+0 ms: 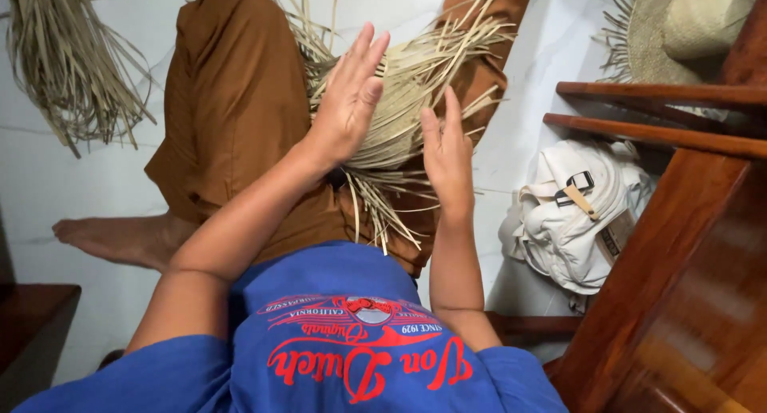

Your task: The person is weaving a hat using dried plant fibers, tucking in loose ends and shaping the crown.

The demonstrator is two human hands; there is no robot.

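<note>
- White tiled floor (96,181) lies under us, and we sit on it with the work resting on our lap, so that both hands can reach it
- Our left hand (349,101) is spread flat, fingers straight and together, and it holds nothing; it hovers over or lightly presses the half-woven straw piece (399,117), and we cannot tell whether it touches
- Our right hand (447,153) is also flat and empty, its palm turned inward at the right side of the piece, as if to steady it
- Loose strands fan out from the woven middle across our brown trousers (232,101), which serve as a soft support
- A spare bundle of straw strips (68,57) lies on the floor at the left, well apart
- A finished straw hat (679,29) sits beyond a wooden chair (663,133), with a white bag (571,221) beneath
</note>
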